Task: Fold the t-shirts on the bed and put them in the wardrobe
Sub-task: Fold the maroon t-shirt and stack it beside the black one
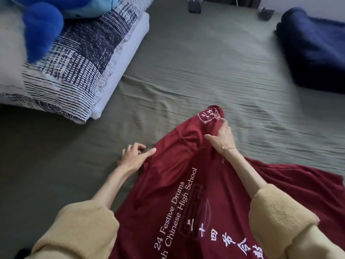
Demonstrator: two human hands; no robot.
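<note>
A dark red t-shirt [186, 184] with white lettering lies spread on the olive-green bed sheet [205, 62], reaching from the bottom edge to mid-frame. My left hand [133, 156] rests at the shirt's left edge, its thumb pressing on the fabric and its fingers loosely curled on the sheet. My right hand [222, 133] sits on the far part of the shirt beside a sleeve with a white crest [210, 114], index finger stretched towards it and thumb spread. Whether it pinches cloth underneath is hidden. Both arms wear tan fleece sleeves.
A patterned navy-and-white pillow [74, 71] lies on a white one at the left, with a blue plush toy [43, 28] on top. A folded navy blanket [315, 51] lies at the right. Two small dark objects [194, 6] sit near the bed's far edge.
</note>
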